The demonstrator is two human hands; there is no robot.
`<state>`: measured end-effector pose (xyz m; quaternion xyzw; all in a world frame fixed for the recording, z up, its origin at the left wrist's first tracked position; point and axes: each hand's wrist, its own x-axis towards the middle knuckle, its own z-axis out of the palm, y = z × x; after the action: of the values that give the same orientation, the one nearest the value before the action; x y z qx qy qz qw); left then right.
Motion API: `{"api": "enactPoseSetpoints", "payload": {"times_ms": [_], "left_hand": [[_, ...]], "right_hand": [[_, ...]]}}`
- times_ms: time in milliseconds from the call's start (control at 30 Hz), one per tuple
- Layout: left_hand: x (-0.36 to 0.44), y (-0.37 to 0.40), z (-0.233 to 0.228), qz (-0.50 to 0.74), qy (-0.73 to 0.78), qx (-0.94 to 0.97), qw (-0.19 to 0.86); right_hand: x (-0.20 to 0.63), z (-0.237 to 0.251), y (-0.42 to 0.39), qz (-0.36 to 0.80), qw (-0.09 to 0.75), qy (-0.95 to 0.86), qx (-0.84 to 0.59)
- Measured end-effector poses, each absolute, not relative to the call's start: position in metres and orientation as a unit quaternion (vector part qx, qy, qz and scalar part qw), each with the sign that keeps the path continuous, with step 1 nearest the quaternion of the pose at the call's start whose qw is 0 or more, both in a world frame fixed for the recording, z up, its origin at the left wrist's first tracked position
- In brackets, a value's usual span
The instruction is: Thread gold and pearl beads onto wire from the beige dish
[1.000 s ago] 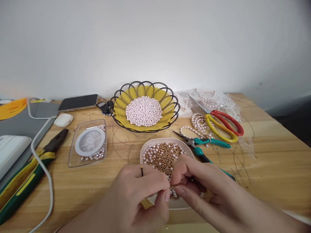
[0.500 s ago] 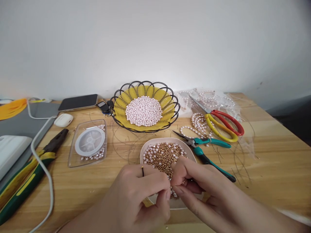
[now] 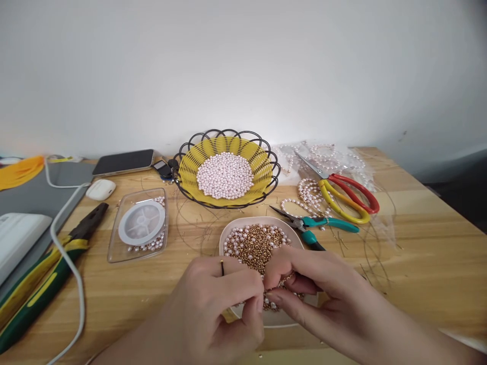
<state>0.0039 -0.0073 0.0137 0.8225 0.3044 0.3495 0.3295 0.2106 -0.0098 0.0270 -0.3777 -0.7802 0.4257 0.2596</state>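
Note:
My left hand (image 3: 213,309) and my right hand (image 3: 315,294) meet fingertip to fingertip over the near half of a pale pink bowl (image 3: 228,234) filled with gold and pearl beads (image 3: 255,242). Between the pinched fingers of both hands is a short beaded strand (image 3: 272,299) of pearl and gold beads. A thin ring sits on a finger of my left hand. What exactly each fingertip grips is hidden by the fingers.
A yellow wire basket (image 3: 189,172) of pearls stands behind the bowl. Teal pliers (image 3: 323,223), red-yellow scissors (image 3: 348,195) and pearl strands lie at right. A clear box with a thread spool (image 3: 139,223), green pliers (image 3: 49,266), a white cable, earbuds case and phone (image 3: 124,161) lie left.
My right hand has shifted slightly left and closer over the bowl, hiding more of the teal pliers' handle. The view moved slightly.

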Motion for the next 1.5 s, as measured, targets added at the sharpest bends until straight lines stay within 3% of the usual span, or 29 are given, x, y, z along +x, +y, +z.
{"api": "enactPoseSetpoints", "payload": {"times_ms": [700, 867, 1033, 1167, 1500], "left_hand": [[0.003, -0.006, 0.016, 0.358, 0.31, 0.824, 0.311], [0.003, -0.008, 0.014, 0.342, 0.32, 0.829, 0.306], [0.003, -0.007, 0.014, 0.333, 0.322, 0.828, 0.317], [0.003, -0.006, 0.015, 0.34, 0.324, 0.826, 0.31], [0.003, -0.006, 0.014, 0.33, 0.332, 0.828, 0.309]], "right_hand": [[0.221, 0.031, 0.003, 0.387, 0.234, -0.804, -0.386], [0.245, 0.035, 0.019, 0.301, 0.151, -0.838, -0.43], [0.297, 0.016, 0.02, 0.067, 0.106, -0.841, -0.526], [0.319, -0.008, 0.004, -0.036, 0.049, -0.857, -0.512], [0.315, -0.016, 0.009, -0.032, 0.061, -0.858, -0.509]]}}
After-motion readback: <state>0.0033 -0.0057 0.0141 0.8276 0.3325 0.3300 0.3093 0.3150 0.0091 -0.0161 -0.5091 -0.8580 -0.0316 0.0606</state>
